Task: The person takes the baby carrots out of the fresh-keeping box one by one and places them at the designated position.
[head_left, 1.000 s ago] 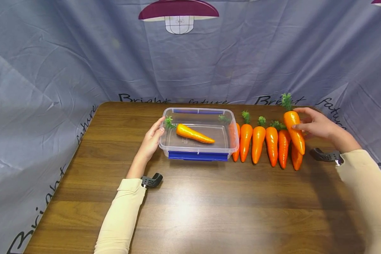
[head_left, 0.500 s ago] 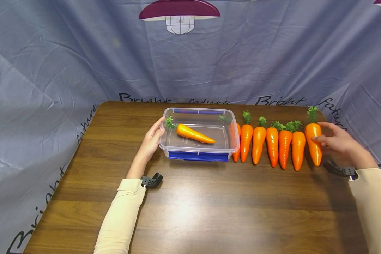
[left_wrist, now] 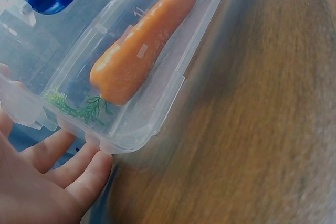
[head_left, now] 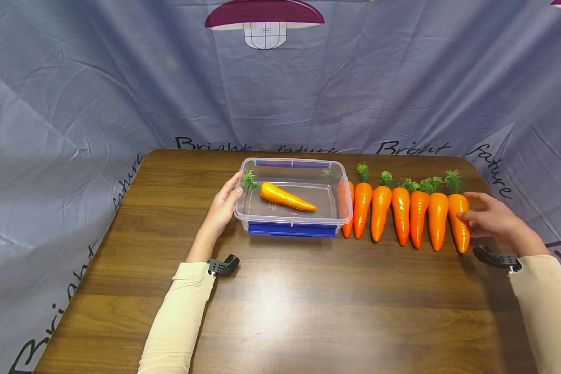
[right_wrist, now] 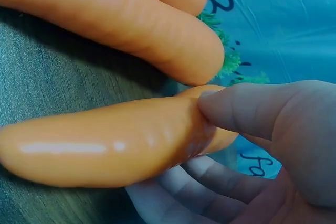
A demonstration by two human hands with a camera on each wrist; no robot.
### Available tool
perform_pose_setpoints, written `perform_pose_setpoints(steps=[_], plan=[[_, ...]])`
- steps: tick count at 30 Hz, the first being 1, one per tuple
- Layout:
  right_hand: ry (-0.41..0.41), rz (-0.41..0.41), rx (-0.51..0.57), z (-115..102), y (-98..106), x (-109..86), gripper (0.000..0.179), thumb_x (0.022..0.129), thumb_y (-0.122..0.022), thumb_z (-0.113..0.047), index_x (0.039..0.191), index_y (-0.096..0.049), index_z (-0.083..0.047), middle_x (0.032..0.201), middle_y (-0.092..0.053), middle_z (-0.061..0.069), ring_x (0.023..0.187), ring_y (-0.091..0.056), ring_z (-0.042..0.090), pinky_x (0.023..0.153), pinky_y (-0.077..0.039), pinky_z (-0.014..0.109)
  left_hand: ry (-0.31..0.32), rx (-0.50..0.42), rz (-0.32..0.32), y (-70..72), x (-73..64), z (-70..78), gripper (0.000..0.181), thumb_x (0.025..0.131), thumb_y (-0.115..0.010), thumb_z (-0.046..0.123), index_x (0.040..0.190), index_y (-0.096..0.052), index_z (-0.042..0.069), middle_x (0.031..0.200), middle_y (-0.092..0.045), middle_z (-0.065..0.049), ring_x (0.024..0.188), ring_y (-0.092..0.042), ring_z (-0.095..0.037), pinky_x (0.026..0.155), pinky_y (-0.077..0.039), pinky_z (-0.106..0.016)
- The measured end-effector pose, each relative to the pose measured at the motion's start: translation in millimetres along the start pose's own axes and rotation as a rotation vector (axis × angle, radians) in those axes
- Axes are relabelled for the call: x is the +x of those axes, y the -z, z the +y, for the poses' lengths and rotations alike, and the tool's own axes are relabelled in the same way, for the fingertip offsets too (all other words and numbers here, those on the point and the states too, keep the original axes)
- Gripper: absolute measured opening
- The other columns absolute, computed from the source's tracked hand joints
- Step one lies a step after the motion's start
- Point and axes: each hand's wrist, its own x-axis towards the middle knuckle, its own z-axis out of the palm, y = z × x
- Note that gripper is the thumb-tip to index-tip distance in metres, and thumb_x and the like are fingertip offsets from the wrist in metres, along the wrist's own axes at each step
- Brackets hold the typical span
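Observation:
At the left end of a clear plastic food container (head_left: 290,222), my left hand (head_left: 223,205) rests against the outer wall and rim, its fingers fairly straight. Inside the container lies one orange carrot (head_left: 287,196), its green top (left_wrist: 79,108) at the end near this hand. On the right of the table, my right hand (head_left: 493,221) pinches the last carrot (head_left: 459,223) of a row, thumb on its upper side and fingers under the far side. In the right wrist view the neighbouring carrot (right_wrist: 131,24) lies just beside it.
Several more carrots (head_left: 400,215) lie side by side, green tops toward the back. The leftmost carrot (head_left: 348,208) is partly hidden by the container's right wall. The wooden table (head_left: 285,311) ends at a grey-blue curtain (head_left: 355,93) behind and at the sides.
My right hand has carried its carrot right from above the row, then down and toward me, to the row's right end. The left hand and container have stayed put.

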Motion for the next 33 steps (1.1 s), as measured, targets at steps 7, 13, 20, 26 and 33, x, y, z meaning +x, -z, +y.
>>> perform_pose_setpoints(steps=[7,13,20,26,33], plan=[[-0.006,-0.005,0.025,-4.9,-0.6,0.8,0.078,0.104,-0.057,-0.017,0.152,-0.002,0.010,0.106,-0.065,0.014,0.079,-0.063,0.005,0.077,-0.064,0.048,0.008,0.007,0.005,1.0,1.1,-0.9,0.051,0.109,-0.037,0.013,0.160,-0.032,0.009,0.170,-0.023,-0.013,0.147,-0.038,-0.046,0.127,-0.027,-0.053],[0.011,0.007,0.032,-6.4,-5.2,2.4,0.078,0.103,-0.058,-0.015,0.151,-0.002,0.010,0.116,-0.058,0.034,0.079,-0.064,0.006,0.075,-0.065,0.047,0.012,0.015,0.002,1.8,1.1,-1.0,0.050,0.110,-0.036,0.014,0.160,-0.032,0.010,0.171,-0.023,-0.012,0.146,-0.039,-0.046,0.127,-0.026,-0.054],[-0.001,-0.002,0.002,-6.4,-6.2,2.3,0.079,0.104,-0.055,-0.018,0.154,0.000,0.011,0.139,-0.031,0.053,0.083,-0.063,0.009,0.078,-0.064,0.052,0.013,0.019,0.006,1.7,0.2,-0.4,0.051,0.110,-0.036,0.014,0.160,-0.032,0.011,0.171,-0.023,-0.012,0.147,-0.038,-0.046,0.127,-0.027,-0.054],[-0.018,-0.008,0.003,-7.4,-5.7,1.2,0.079,0.106,-0.051,-0.021,0.154,0.003,0.012,0.141,-0.029,0.053,0.088,-0.066,0.016,0.080,-0.063,0.052,0.010,0.021,0.001,1.0,-0.2,-0.9,0.051,0.110,-0.037,0.013,0.160,-0.032,0.010,0.170,-0.023,-0.013,0.147,-0.038,-0.047,0.127,-0.027,-0.054],[-0.013,0.005,0.002,-7.7,-3.9,-0.5,0.079,0.106,-0.050,-0.020,0.154,0.004,0.012,0.139,-0.030,0.052,0.085,-0.064,0.012,0.081,-0.062,0.056,0.003,0.013,-0.007,-0.2,0.0,-0.2,0.051,0.109,-0.037,0.013,0.160,-0.032,0.009,0.170,-0.023,-0.013,0.147,-0.037,-0.046,0.127,-0.026,-0.054]])
